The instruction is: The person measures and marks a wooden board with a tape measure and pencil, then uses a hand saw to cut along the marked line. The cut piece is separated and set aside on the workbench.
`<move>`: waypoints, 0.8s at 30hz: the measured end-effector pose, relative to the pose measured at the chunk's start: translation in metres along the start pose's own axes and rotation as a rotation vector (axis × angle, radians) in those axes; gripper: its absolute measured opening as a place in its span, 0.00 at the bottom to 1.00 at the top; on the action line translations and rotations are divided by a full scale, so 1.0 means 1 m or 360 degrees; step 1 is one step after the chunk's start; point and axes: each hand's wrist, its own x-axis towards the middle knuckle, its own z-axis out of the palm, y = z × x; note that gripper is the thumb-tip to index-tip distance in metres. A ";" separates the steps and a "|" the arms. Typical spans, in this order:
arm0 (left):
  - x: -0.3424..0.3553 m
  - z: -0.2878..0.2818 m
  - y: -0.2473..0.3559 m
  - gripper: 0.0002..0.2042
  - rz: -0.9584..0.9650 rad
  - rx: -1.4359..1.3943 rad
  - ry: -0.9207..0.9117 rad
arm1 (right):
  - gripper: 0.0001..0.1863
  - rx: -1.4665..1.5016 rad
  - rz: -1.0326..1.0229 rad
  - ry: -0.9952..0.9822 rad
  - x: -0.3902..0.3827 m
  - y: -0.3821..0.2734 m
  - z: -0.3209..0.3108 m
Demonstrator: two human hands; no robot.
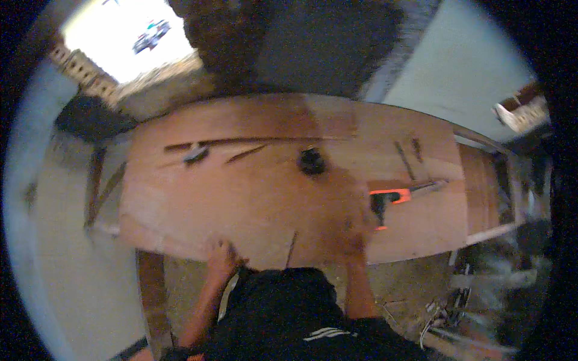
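My left hand (223, 255) rests at the near edge of a reddish-brown wooden board (192, 210), its fingers lying on the board and the thumb apart. On the near right part of the board is my right hand (354, 236), smeared by motion, so its fingers cannot be made out. Just beyond it lies a handsaw with an orange and black handle (397, 195), its blade pointing right. A thin stick (292, 248) lies by the near edge between my hands. Past the middle sits a small dark rounded object (312, 161), too blurred to name.
A long wooden strip (241, 142) lies across the far part, with a grey-blue object (195, 153) and a thin dark piece (247, 153) beside it. Two narrow dark items (403, 159) lie at the far right. A bright opening (126, 42) stands at the back left.
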 end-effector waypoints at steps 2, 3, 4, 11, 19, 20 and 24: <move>0.003 0.000 0.004 0.45 0.0018 0.0026 -0.0062 | 0.31 -0.0243 0.0189 -0.0033 -0.017 0.040 -0.025; 0.004 0.001 0.004 0.45 0.0021 0.0064 -0.0064 | 0.33 -0.0331 0.0267 -0.0028 -0.022 0.056 -0.034; 0.003 0.003 0.005 0.45 0.0048 0.0156 0.0018 | 0.34 -0.0374 0.0343 -0.0010 -0.025 0.069 -0.038; -0.006 -0.019 -0.003 0.38 0.0275 0.0228 0.0103 | 0.36 -0.0304 0.0522 -0.0238 -0.002 0.076 -0.022; 0.048 -0.067 -0.095 0.31 0.0506 -0.0037 0.0374 | 0.20 0.0606 0.1057 -0.0574 0.021 0.074 -0.040; 0.054 -0.072 -0.116 0.33 0.0517 0.0063 0.0459 | 0.14 0.0892 0.1017 -0.0517 0.017 0.075 -0.045; 0.093 -0.079 -0.153 0.40 0.0566 -0.0021 -0.0229 | 0.09 0.1432 0.1337 -0.0189 -0.008 0.057 -0.069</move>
